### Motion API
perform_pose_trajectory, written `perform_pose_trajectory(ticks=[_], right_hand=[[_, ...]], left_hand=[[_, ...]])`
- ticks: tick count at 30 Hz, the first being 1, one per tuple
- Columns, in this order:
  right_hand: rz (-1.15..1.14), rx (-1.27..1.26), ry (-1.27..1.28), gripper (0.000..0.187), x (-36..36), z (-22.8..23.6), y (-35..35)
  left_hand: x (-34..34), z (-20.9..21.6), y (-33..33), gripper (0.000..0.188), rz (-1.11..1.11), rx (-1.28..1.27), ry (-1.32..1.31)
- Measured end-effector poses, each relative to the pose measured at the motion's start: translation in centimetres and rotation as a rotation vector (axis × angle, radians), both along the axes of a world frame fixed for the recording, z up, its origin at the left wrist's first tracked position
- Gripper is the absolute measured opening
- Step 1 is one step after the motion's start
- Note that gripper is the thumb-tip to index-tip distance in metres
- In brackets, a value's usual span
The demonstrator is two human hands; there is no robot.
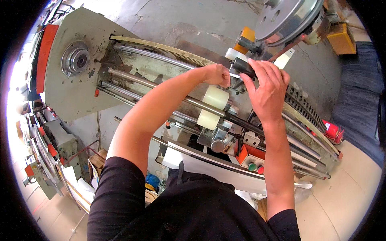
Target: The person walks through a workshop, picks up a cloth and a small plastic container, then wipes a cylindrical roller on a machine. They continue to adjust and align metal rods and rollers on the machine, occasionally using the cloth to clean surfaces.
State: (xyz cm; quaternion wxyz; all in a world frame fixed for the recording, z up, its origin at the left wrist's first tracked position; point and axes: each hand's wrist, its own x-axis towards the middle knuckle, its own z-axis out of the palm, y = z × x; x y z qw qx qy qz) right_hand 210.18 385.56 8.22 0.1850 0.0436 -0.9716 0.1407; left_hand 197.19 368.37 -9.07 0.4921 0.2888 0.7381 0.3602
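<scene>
My left hand is closed, fingers curled, over the long machine near its middle. A narrow white strip shows between it and a short black roller; what the fingers pinch, if anything, is hidden. With thumb and fingers, my right hand grips the black roller from its right side. Below my left hand, a wide cream-coloured roll sits around a steel shaft. Beside the black roller, on its far side, is a white cylinder.
A large round metal disc stands at the far right, with a yellow block near it. Parallel rods and a toothed rack run along the machine. A red control box with green and red buttons is close to my body.
</scene>
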Motion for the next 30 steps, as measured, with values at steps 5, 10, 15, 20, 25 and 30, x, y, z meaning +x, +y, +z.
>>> perform_pose_trajectory(ticks=[5, 10, 15, 20, 25, 30], right_hand=[[0.009, -0.245, 0.027, 0.030, 3.1, 0.5, -0.2], [-0.004, -0.416, -0.231, 0.025, 10.3, -2.6, -1.9], [-0.026, -0.368, -0.357, 0.037, 13.7, -5.0, -2.8], [0.015, -0.368, -0.320, 0.039, 12.5, -5.9, -2.8], [0.039, -0.390, -0.307, 0.034, 12.3, -6.4, -2.5], [0.081, -0.405, -0.310, 0.033, 12.8, -5.2, -2.7]], left_hand=[[-0.8, -1.0, -3.5, 0.010, -0.049, -0.102, -0.170], [-1.8, 2.4, -7.2, 0.012, 0.008, -0.248, -0.391], [-1.2, 2.5, -9.7, 0.016, -0.001, -0.351, -0.514], [-0.4, 2.9, -10.5, 0.014, -0.303, -0.408, -0.231], [0.0, 3.3, -10.4, 0.025, -0.239, -0.590, -0.430], [1.4, 2.7, -10.5, 0.023, -0.327, -0.553, -0.332]])
